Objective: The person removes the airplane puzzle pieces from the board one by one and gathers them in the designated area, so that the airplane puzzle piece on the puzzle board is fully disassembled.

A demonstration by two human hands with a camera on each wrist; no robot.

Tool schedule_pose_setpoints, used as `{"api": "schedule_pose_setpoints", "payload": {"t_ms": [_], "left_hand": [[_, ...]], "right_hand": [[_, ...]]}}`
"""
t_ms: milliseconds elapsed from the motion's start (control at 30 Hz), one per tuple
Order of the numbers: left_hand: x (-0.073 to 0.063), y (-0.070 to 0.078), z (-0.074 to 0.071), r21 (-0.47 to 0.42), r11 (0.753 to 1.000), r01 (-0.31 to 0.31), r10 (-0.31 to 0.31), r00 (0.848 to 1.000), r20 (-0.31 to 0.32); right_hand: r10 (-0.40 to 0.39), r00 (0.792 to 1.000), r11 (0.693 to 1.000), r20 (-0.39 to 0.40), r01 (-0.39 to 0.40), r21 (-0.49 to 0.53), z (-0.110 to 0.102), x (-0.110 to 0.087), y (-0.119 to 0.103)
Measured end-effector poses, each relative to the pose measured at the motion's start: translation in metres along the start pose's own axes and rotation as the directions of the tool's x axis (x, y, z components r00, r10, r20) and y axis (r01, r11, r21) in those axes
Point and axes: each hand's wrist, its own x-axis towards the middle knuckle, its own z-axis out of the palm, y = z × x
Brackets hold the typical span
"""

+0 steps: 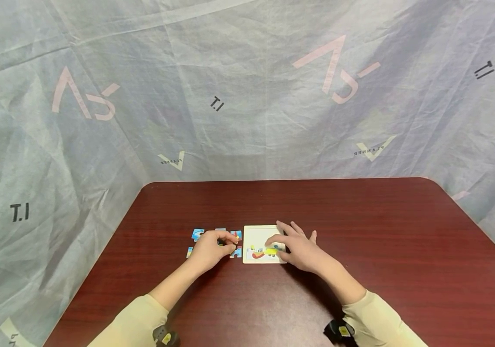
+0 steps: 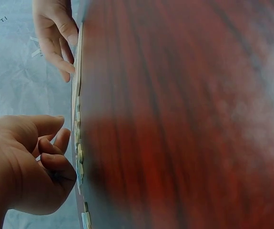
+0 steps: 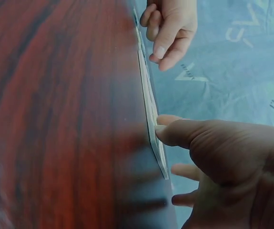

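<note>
My left hand (image 1: 210,248) hovers low over several blue jigsaw puzzle pieces (image 1: 197,234) on the table, its index finger and thumb a little apart. I see no piece between them. Directly right of these pieces lies a pale, square puzzle tray (image 1: 253,233). Along its near side sits a colourful picture part with red and yellow (image 1: 258,255). My right hand (image 1: 301,250) is over the tray's right side, thumb and index finger at the yellow picture part, other fingers spread. The right wrist view puts the thumb (image 3: 175,133) at the tray's edge (image 3: 148,107).
A dark red wooden table (image 1: 264,294) extends around the tray. Behind it hangs a grey printed cloth (image 1: 247,120). Both wrists wear black devices (image 1: 339,332) near the cream sleeves (image 1: 379,320).
</note>
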Motion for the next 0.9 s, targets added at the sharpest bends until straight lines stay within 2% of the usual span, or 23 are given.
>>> {"api": "schedule_pose_setpoints", "payload": {"t_ms": [200, 400, 633, 900], "left_hand": [[0.0, -0.001, 0.002, 0.011, 1.0, -0.002, 0.002, 1.0, -0.004], [0.001, 0.001, 0.004, 0.01, 1.0, -0.027, 0.027, 1.0, 0.016], [0.002, 0.007, 0.008, -0.014, 1.0, -0.005, 0.006, 0.999, 0.042], [0.004, 0.013, 0.015, -0.015, 0.998, -0.053, 0.054, 0.997, 0.056]], "right_hand": [[-0.037, 0.999, 0.999, -0.001, 0.037, 0.012, -0.001, 0.0, -0.001], [-0.021, 1.0, 0.999, 0.022, 0.02, 0.029, -0.002, 0.001, -0.001], [-0.016, 0.999, 0.999, 0.033, 0.014, 0.043, 0.0, 0.002, 0.001], [0.001, 0.999, 0.999, 0.033, -0.002, 0.038, 0.001, 0.002, 0.001]]}}
